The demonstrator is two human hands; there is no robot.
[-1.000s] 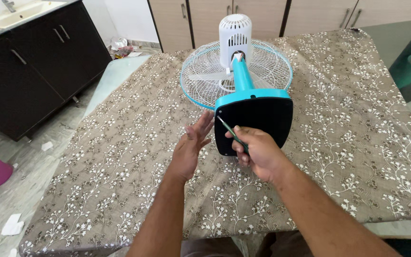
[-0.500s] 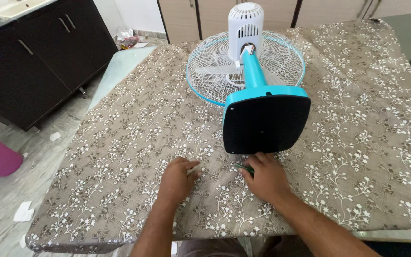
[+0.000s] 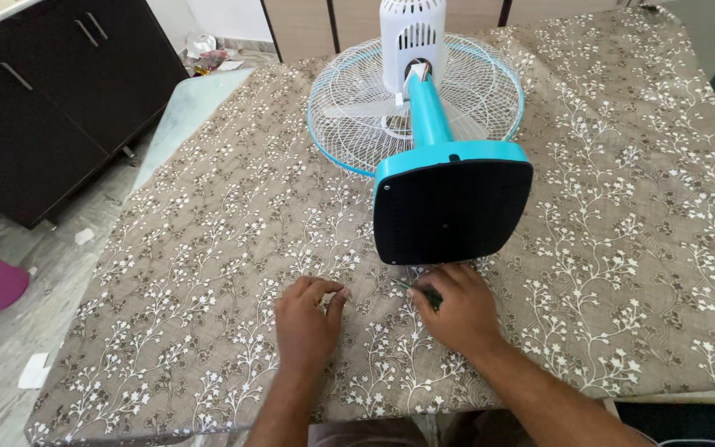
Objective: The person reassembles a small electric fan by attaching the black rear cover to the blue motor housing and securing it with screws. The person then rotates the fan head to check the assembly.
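- Right hand (image 3: 457,310) lies flat on the floral tablecloth (image 3: 225,248), fingers curled over a slim green-handled screwdriver (image 3: 424,293); only a short stretch of the tool shows under the fingertips, pressed to the cloth.
- Left hand (image 3: 306,319) rests beside it, well to the left, thumb and forefinger pinched together at the cloth. Whether something small sits in the pinch cannot be told.
- Table fan lies tipped over just ahead of the right hand. Its black base underside (image 3: 450,211) stands on edge, facing the person, its lower rim near the right fingertips.
- Beyond the base: teal stem (image 3: 428,120), then the white wire guard with teal rim (image 3: 349,108) lying flat, and the white motor housing (image 3: 411,37) sticking up.
- Handling judgement: screwdriver looks light, stiff and thin, apt to roll on cloth; best taken by the green handle.
- Fan looks light plastic but awkward and top-heavy. The guard wires seem bendable, blades fragile. Grip at the stem or the teal base edge, not the guard.
- Away to the left of the left hand: dark cabinet (image 3: 35,124).
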